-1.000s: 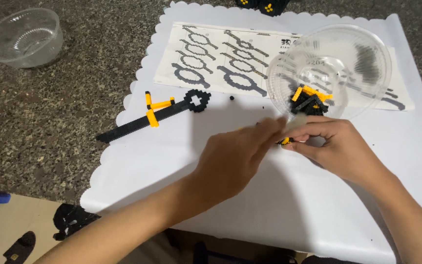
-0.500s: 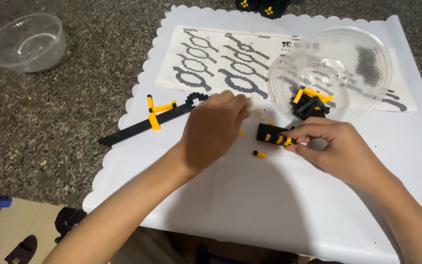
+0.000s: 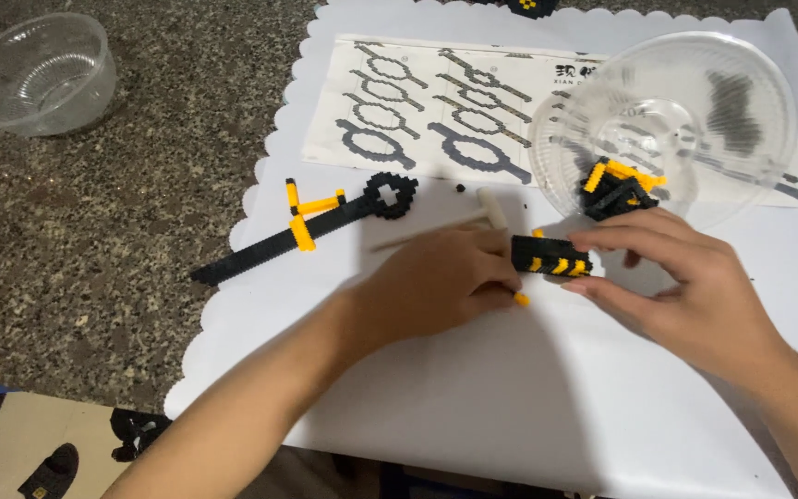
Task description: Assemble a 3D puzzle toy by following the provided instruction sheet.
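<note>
Here the right hand (image 3: 685, 296) pinches the striped brick piece (image 3: 551, 256); left hand (image 3: 441, 282) curled just beside it.

A scalloped mat (image 3: 510, 407) is laid on the worktop (image 3: 94, 240). An instruction sheet (image 3: 417, 111) is spread along the mat's far edge, with a bowl of bricks (image 3: 667, 120) set on its right part. A sword-shaped build (image 3: 307, 222) is placed near the mat's left edge. An empty bowl (image 3: 34, 74) is set at the worktop's far left corner.

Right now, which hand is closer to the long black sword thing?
Left. The left hand lies just right of the long black sword piece, not touching it. The right hand is farther right, holding a small black-and-yellow block piece.
</note>
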